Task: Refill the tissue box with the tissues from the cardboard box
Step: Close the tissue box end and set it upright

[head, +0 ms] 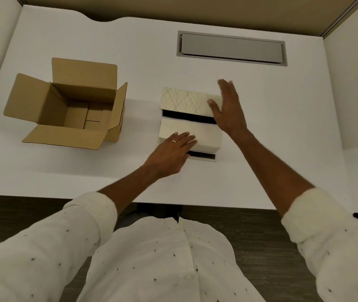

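A cream tissue box [190,125] stands in the middle of the white desk, its leaf-patterned lid [186,101] raised at the far side. A pale stack of tissues [204,132] fills the box between dark gaps. My left hand [170,152] lies flat with fingers spread on the near left part of the stack. My right hand [228,106] hovers flat at the lid's right end, thumb against it. The brown cardboard box [73,107] sits open to the left, and its inside looks bare.
A grey cable hatch [231,48] is set into the white desk [282,149] behind the tissue box. Beige partition walls close the desk at the back and both sides. The desk's near edge runs just above my white sleeves.
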A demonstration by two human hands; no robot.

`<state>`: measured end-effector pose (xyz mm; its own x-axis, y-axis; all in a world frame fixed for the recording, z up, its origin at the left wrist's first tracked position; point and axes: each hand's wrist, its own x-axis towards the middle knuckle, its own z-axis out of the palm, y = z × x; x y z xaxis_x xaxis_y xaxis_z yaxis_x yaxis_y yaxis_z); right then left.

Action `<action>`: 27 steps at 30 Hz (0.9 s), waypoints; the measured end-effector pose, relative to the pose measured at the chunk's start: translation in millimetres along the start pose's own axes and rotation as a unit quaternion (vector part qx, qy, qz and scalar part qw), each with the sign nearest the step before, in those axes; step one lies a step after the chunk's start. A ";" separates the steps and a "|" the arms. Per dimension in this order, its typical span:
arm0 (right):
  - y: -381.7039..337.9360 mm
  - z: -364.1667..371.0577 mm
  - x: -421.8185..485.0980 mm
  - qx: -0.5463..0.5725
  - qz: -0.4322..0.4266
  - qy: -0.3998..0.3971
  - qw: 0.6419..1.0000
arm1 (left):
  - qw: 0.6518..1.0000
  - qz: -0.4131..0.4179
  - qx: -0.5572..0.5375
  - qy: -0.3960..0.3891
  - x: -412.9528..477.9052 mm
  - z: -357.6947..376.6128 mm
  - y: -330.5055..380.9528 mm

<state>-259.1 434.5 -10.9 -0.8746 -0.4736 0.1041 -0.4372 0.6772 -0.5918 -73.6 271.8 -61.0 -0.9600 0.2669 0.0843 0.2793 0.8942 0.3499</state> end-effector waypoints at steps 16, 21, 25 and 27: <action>-43.0 6.3 27.6 -0.261 -0.002 -0.225 0.939 | 0.991 -0.069 0.068 -0.097 11.6 10.2 9.5; -53.0 8.1 20.4 -0.269 0.023 -0.223 0.937 | 0.989 -0.071 0.078 -0.104 10.6 10.5 11.1; -56.2 11.0 11.4 -0.268 0.026 -0.217 0.938 | 0.987 -0.062 0.091 -0.120 4.3 12.7 10.0; -58.2 12.5 5.9 -0.279 0.020 -0.215 0.936 | 0.986 -0.062 0.098 -0.123 4.1 13.3 10.0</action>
<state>-236.2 385.3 14.2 -0.7798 -0.5425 -0.3123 -0.5520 0.8313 -0.0657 -74.5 286.6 -69.6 -0.9605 0.2079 -0.1850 0.1805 0.9714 0.1541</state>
